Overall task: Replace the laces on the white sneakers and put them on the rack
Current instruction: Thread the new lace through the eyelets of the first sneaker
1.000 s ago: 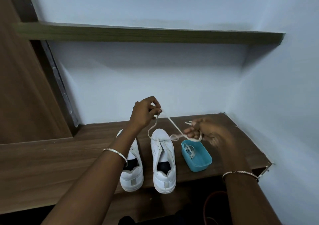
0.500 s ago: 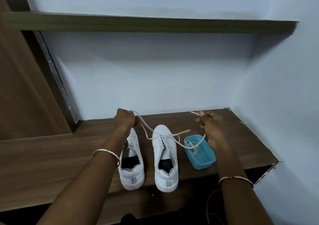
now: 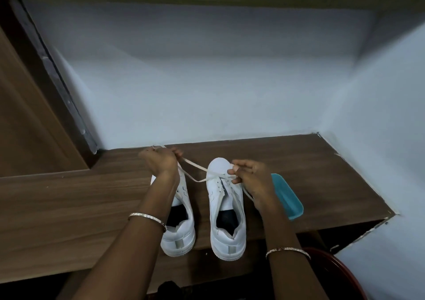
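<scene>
Two white sneakers are sitting side by side on the wooden shelf point(image 3: 69, 207), heels toward the camera and hanging slightly over the front edge. The left sneaker point(image 3: 181, 233) is lying partly under the left forearm, and its eyelets are mostly hidden. The right sneaker point(image 3: 226, 237) is showing its toe cap, open tongue and eyelet rows.

The left hand point(image 3: 161, 161) is hovering above the toe of the left sneaker, fingers curled tight around one end of a white lace point(image 3: 195, 165); a short tip is poking out behind the knuckles. From there the lace is running taut across the gap to the front eyelets of the right sneaker.

The right hand point(image 3: 250, 177) is sitting over the front of the right sneaker, thumb and forefinger pinching the lace at the first eyelets. A second strand is trailing down beneath the palm along the shoe's outer side.

A blue plastic tub point(image 3: 288, 198) is standing just beside the right sneaker, partly hidden by the right wrist; its contents are not readable. A thin bangle point(image 3: 147, 216) is circling each wrist. A red curved rim point(image 3: 340, 274) is showing at lower right, below the shelf.
</scene>
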Demonstrator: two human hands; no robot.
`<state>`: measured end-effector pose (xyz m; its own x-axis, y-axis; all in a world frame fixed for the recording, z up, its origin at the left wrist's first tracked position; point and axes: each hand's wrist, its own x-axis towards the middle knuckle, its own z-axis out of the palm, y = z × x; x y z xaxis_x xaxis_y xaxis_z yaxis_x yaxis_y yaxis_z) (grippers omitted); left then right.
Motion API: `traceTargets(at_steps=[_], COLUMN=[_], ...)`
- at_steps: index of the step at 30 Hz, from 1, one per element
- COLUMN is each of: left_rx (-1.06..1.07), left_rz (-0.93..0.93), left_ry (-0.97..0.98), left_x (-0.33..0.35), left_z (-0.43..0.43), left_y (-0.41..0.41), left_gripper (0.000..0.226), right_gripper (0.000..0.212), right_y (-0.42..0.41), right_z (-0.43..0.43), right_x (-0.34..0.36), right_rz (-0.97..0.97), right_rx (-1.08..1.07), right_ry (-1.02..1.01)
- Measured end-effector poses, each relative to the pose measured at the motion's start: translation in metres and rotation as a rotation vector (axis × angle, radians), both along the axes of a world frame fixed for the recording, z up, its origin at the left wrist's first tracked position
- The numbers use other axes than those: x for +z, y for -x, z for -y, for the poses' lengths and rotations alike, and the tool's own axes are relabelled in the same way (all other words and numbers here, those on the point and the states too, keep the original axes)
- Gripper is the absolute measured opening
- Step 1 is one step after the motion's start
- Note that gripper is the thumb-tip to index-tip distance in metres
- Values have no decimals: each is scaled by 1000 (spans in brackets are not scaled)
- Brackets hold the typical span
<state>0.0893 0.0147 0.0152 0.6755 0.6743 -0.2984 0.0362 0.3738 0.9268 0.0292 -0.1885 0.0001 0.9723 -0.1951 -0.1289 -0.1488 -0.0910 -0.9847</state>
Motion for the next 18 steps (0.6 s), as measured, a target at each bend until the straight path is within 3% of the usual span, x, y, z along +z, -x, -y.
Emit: traceTargets(at_steps=[5,8,11,14,18], left_rx=[-117,-156,-391,-619,-624], left_rz=[-172,-147,-88,-116,-164], left_ry=[-677,-939,-1191,-1115,-1040], left_x=[-17,-25,-34,-43,-54], left_z=[12,29,48,62,72], left_y=[30,44,51,56,68], left_gripper=[22,28,19,15,34], right_gripper=[8,8,9,7,7], right_y=[0,-4,-4,-2,1], right_z=[-9,-11,-12,-10,-10], right_x=[-20,-24,-28,-31,-37], right_rz=[-3,-12,0,15,39], right_rx=[-126,-166,-198,-208,-156], right_ry=[84,94,90,69,36])
